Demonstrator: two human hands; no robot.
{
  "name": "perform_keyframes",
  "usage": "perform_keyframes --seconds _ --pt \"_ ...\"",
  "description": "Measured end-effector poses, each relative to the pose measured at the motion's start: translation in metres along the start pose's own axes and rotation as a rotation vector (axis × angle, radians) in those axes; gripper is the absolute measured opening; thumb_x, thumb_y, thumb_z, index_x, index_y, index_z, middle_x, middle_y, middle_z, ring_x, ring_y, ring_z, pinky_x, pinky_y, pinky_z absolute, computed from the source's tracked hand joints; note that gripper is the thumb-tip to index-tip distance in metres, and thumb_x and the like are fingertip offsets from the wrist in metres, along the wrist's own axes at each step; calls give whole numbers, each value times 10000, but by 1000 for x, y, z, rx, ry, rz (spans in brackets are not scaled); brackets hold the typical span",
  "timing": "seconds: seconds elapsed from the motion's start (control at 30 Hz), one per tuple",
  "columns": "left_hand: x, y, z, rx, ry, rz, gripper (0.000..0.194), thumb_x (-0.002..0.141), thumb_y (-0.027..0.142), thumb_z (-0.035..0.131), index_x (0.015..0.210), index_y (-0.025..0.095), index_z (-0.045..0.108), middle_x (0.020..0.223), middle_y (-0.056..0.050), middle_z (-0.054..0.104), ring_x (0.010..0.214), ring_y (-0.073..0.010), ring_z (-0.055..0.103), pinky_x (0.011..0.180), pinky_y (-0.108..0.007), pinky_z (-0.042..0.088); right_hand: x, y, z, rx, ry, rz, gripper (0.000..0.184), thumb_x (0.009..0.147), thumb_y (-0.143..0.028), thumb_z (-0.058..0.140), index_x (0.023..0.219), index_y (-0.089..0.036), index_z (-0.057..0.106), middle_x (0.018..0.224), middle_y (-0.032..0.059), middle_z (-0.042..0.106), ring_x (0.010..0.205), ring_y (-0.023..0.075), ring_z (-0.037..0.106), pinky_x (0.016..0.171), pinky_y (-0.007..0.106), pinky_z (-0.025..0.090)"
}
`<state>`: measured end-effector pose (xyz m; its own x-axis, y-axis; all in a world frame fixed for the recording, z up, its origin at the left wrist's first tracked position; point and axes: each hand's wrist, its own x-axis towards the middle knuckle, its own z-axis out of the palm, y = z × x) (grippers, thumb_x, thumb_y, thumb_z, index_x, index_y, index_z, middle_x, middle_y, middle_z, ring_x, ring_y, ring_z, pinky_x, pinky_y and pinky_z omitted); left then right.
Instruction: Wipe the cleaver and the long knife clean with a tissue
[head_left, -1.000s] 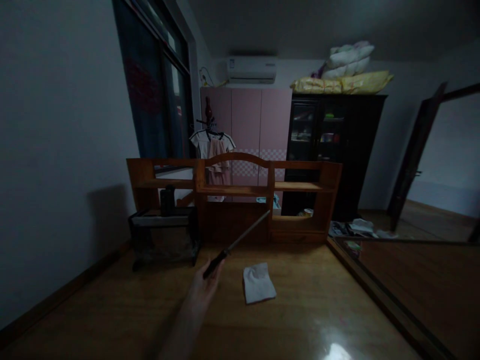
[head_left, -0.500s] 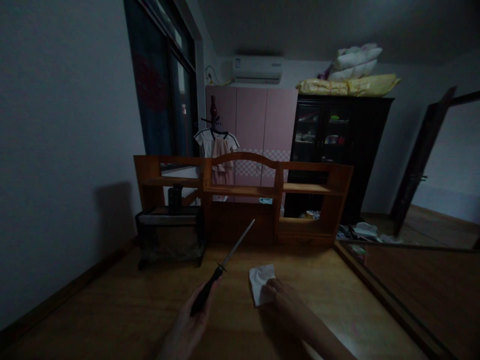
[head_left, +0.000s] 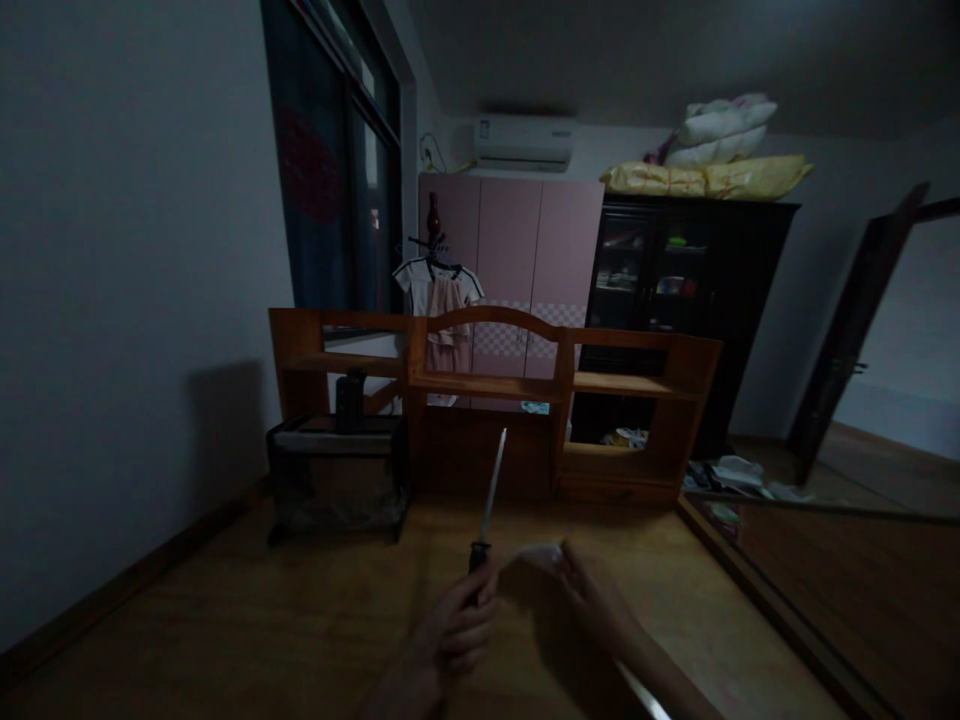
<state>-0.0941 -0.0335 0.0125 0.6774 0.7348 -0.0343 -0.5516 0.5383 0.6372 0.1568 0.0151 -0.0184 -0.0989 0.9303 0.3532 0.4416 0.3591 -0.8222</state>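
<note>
My left hand (head_left: 463, 622) is wrapped round the black handle of a honing rod (head_left: 493, 490), a thin metal shaft with a small guard. Its tip points up and away from me, above the wooden table (head_left: 322, 620). To the right, my right hand (head_left: 596, 595) pinches a white tissue (head_left: 541, 553), blurred and seen nearly edge-on. The tissue is held above the table, a short way right of the rod and apart from it. Fingers hide part of the handle and the tissue's right end.
A wooden shelf unit (head_left: 487, 383) stands along the table's far side. At its left are a dark-framed clear box (head_left: 337, 485) and a small black device (head_left: 350, 400) on top. A wall (head_left: 150, 300) borders the left; a raised wooden edge (head_left: 757, 590) runs along the right.
My left hand has moved right and turned, bringing the honing rod more upright. My right hand has raised the tissue, which has gone from facing me to nearly edge-on. The view has shifted slightly.
</note>
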Motion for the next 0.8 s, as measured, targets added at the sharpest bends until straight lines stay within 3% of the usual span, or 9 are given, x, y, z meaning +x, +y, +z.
perform_keyframes --seconds 0.1,0.2,0.3,0.43,0.6,0.7,0.8 --pt "22 9 1 496 232 -19 460 812 577 577 609 186 444 330 104 240 253 -61 136 292 -191 124 28 11 -18 400 60 199 378 639 -424 681 938 -194 664 918 74 678 958 314 589 858 425 447" --pt "49 19 -1 951 402 174 490 742 590 637 586 152 483 422 67 349 350 -64 276 383 -199 176 52 19 -27 677 33 360 309 574 -390 674 799 -179 646 765 71 673 814 319 630 775 448 487" --pt "75 25 -9 1238 466 368 498 721 576 651 584 107 554 529 34 390 497 -90 354 478 -215 224 60 23 -30 841 0 353 263 620 -365 625 823 -198 641 818 81 684 841 312 648 782 436 504" --pt "98 22 -24 1327 512 418 478 744 546 636 624 83 618 558 27 384 546 -106 357 517 -230 229 56 32 -30 985 -10 355 267 677 -352 597 871 -173 637 895 94 685 882 289 655 827 404 509" --pt "104 9 -40 1326 575 438 501 772 566 599 629 86 620 563 10 441 559 -128 412 519 -227 269 51 33 -21 1104 -30 449 220 709 -333 590 841 -162 633 907 99 689 937 277 646 846 373 507" --pt "99 4 -34 1278 554 473 444 793 531 597 707 98 645 637 -20 561 621 -167 519 556 -222 353 44 11 -18 1048 -57 460 218 715 -350 586 815 -162 630 938 110 685 942 289 643 824 372 516" --pt "90 1 -14 1221 467 506 326 846 451 563 950 158 659 861 -41 664 803 -201 605 685 -222 428 36 -14 -20 1057 -98 468 227 733 -348 581 849 -158 628 929 99 683 907 282 650 804 371 517"
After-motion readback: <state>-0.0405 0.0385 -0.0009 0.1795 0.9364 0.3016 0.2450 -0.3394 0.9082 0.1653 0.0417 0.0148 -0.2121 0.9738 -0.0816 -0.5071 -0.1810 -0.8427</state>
